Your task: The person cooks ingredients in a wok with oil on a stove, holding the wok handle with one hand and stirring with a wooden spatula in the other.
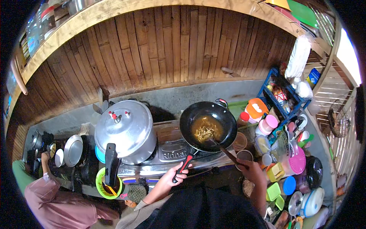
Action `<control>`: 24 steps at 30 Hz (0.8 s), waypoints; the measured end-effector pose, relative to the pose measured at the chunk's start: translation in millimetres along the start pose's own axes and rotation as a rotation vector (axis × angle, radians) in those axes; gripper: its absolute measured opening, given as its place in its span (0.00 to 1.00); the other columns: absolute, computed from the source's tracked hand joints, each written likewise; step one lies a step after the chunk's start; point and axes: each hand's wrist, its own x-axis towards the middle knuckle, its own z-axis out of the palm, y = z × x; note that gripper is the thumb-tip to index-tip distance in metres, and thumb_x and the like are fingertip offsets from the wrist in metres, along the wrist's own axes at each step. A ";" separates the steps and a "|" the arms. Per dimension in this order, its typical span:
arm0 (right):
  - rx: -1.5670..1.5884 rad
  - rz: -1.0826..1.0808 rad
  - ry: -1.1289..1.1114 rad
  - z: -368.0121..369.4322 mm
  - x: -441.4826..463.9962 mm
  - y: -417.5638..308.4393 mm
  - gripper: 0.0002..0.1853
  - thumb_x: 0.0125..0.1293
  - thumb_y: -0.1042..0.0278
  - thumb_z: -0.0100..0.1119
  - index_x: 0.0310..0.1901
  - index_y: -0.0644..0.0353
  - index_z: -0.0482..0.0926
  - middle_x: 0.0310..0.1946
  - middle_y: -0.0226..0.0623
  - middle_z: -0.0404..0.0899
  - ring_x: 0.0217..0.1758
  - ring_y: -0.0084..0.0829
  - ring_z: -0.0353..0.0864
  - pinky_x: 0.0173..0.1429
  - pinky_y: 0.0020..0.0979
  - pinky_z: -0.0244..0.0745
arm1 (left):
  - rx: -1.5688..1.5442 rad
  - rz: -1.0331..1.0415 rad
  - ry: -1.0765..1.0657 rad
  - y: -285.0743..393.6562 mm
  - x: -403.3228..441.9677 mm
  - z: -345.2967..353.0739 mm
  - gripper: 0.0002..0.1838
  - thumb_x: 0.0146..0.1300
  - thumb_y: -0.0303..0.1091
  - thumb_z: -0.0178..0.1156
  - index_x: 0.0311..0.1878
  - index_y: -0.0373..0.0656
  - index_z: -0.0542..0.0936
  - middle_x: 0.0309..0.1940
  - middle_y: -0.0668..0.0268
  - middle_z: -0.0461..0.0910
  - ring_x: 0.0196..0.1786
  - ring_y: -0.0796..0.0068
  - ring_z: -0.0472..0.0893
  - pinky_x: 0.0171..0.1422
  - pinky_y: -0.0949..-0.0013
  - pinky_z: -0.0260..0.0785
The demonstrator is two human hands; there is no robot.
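Note:
A black wok [187, 126] sits on the right side of a silver gas stove [171, 143]. Thin pale strips of food [206, 129] lie in brownish liquid in its middle. My left hand [173, 175] is wrapped round the wok's black and red handle [183, 168]. In my right hand [253, 173] is a spatula with a dark handle [228, 154]; its head reaches into the food and is partly hidden there. On the stove's left side stands a large silver pressure cooker [127, 131], lid on, its black handle pointing toward me.
Another person [57, 198] works at the far left near pans [73, 150]. A lime-green bucket [102, 187] stands below the pressure cooker. Jars, a pink-lidded tub [296, 160] and containers crowd the right, with a blue rack [284, 95] behind. A bamboo wall [160, 45] rises at the back.

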 end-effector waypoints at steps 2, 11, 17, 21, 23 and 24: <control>-0.021 0.180 -0.064 13.1 9.5 -12.6 0.16 0.61 0.70 0.61 0.52 0.57 0.80 0.40 0.48 0.83 0.42 0.32 0.84 0.47 0.31 0.76 | -0.013 -0.007 -0.009 -0.2 0.7 -2.0 0.25 0.71 0.49 0.47 0.63 0.42 0.65 0.25 0.73 0.63 0.19 0.87 0.62 0.15 0.85 0.53; 0.017 -0.077 0.138 80.0 80.8 18.7 0.14 0.65 0.66 0.55 0.51 0.55 0.79 0.44 0.52 0.80 0.50 0.50 0.79 0.51 0.40 0.75 | -0.020 -0.020 -0.056 -0.6 1.5 -3.4 0.24 0.71 0.48 0.47 0.61 0.41 0.66 0.26 0.72 0.64 0.20 0.86 0.64 0.15 0.85 0.55; -0.089 -0.037 0.264 68.0 91.2 20.1 0.16 0.66 0.65 0.55 0.54 0.56 0.76 0.42 0.51 0.81 0.45 0.52 0.80 0.49 0.40 0.76 | 0.004 -0.002 -0.024 1.3 1.6 -7.4 0.22 0.71 0.48 0.48 0.60 0.43 0.67 0.27 0.71 0.65 0.19 0.87 0.63 0.15 0.86 0.54; -0.137 -0.023 0.308 58.8 87.4 26.0 0.14 0.65 0.65 0.57 0.52 0.51 0.79 0.37 0.53 0.81 0.41 0.53 0.80 0.46 0.43 0.75 | 0.004 -0.007 -0.039 6.6 0.2 -9.8 0.21 0.71 0.48 0.48 0.59 0.45 0.67 0.28 0.70 0.66 0.19 0.86 0.63 0.15 0.85 0.55; -0.104 0.027 0.281 49.8 75.9 21.3 0.14 0.64 0.65 0.57 0.52 0.51 0.79 0.37 0.53 0.80 0.42 0.54 0.80 0.46 0.43 0.75 | 0.015 -0.011 -0.047 10.9 0.8 -12.0 0.20 0.71 0.48 0.48 0.58 0.45 0.68 0.28 0.69 0.67 0.19 0.85 0.64 0.15 0.84 0.56; -0.072 0.078 0.263 45.9 70.7 19.7 0.14 0.64 0.66 0.58 0.51 0.51 0.79 0.37 0.53 0.80 0.42 0.54 0.81 0.46 0.42 0.75 | -0.013 -0.015 -0.037 13.1 1.5 -16.6 0.21 0.72 0.48 0.46 0.60 0.46 0.66 0.28 0.69 0.66 0.19 0.84 0.64 0.14 0.83 0.56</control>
